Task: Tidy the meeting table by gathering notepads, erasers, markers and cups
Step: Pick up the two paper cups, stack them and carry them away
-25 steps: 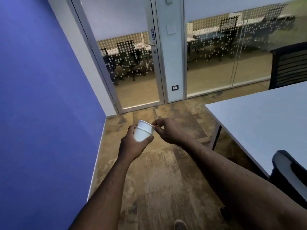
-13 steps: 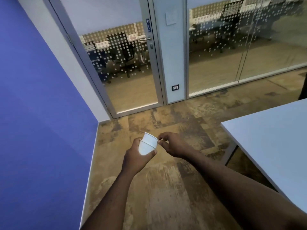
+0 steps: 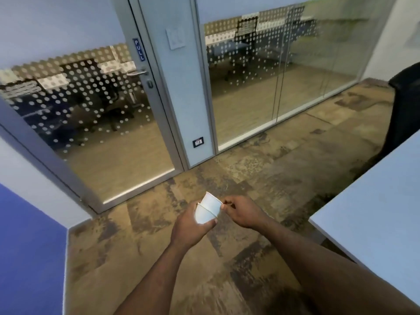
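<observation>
Fingers (image 3: 205,224) of the left hand (image 3: 189,226) wrapped round the lower of 2 nested white cups (image 3: 208,211), thumb pressed against the near side of the bottom cup. Fingers (image 3: 225,206) of the right hand (image 3: 244,212) pinched closed on the rim of the upper cup, at its right edge. Cups held together in mid-air, tilted with mouths toward the upper left, above the floor (image 3: 159,258) and well apart from the surface (image 3: 375,212). Both forearms bare, reaching in from the bottom edge and meeting at the cups.

Beyond the hands: mottled brown carpet tiles. To the right, a pale white surface with its corner near the right forearm, nothing seen on the visible part. Dark chair back (image 3: 406,105) just past its far edge. Ahead, a glass door (image 3: 97,123) with a dotted frosting pattern, a lever handle and a blue PULL label (image 3: 138,49). Right of the door, a narrow white panel carrying a small dark socket (image 3: 198,142) low down, then more dotted glass partition (image 3: 272,76). At far left, a blue wall (image 3: 29,258).
</observation>
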`<state>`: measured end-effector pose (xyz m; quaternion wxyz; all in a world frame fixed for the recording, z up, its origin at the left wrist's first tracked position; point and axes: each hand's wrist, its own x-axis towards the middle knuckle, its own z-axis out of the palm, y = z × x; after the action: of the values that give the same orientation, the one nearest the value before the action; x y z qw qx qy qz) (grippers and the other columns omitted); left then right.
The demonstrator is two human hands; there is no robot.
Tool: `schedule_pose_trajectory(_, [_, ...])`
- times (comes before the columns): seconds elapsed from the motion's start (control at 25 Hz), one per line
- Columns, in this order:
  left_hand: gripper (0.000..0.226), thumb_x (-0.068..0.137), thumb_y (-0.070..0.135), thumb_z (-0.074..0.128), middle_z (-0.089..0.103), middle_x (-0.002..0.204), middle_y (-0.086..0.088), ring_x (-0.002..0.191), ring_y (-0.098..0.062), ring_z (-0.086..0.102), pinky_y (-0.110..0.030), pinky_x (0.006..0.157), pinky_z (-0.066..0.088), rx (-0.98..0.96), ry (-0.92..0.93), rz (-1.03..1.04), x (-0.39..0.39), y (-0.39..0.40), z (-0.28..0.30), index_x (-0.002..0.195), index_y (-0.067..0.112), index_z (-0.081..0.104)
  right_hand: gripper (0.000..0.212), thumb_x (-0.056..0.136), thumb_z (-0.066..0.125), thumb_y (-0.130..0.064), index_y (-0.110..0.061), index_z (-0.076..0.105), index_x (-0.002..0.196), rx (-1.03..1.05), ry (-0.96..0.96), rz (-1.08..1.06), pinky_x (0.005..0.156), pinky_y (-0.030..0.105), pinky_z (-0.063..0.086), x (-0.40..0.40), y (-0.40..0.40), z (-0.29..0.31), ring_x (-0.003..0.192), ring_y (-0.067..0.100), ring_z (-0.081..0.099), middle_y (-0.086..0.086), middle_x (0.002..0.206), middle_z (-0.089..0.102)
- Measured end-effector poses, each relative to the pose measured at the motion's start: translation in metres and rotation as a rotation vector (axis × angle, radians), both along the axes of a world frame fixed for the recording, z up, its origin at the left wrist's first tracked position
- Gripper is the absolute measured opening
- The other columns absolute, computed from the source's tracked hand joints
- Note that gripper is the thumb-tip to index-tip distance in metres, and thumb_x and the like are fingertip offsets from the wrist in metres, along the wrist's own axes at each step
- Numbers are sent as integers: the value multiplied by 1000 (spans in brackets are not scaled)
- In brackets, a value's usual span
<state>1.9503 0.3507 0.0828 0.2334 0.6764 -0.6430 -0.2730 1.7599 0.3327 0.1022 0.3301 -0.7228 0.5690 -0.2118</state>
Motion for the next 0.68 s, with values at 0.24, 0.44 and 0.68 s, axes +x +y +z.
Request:
schedule_pose_trajectory(0.24, [57, 55, 70, 68, 57, 87, 14, 76, -6, 55, -29, 58, 45, 21, 3, -220, -44, -143, 4, 96, 41, 42, 21, 93, 53, -27, -17, 70, 99, 14, -19, -269, 76, 35, 51, -46, -107, -10, 85, 23, 64, 7, 95, 72])
schedule_pose_trajectory(0.44, [58, 59, 67, 71, 59, 89, 14, 77, -9, 57, -27, 58, 44, 22, -23, -412, -120, -281, -11, 102, 41, 43, 18, 91, 58, -22, -13, 71, 99, -75, -62, -471, 75, 24, 42, -117, -215, -39, 99, 20, 64, 5, 108, 70])
schedule_pose_trajectory(0.68, [70, 55, 68, 71, 61, 90, 10, 79, -14, 60, -29, 65, 51, 71, -53, -603, -225, -415, -15, 112, 38, 45, 24, 93, 55, -29, -19, 70, 108, 9, 0, -645, 81, 30, 51, -215, -311, -55, 97, 17, 65, 0, 112, 70])
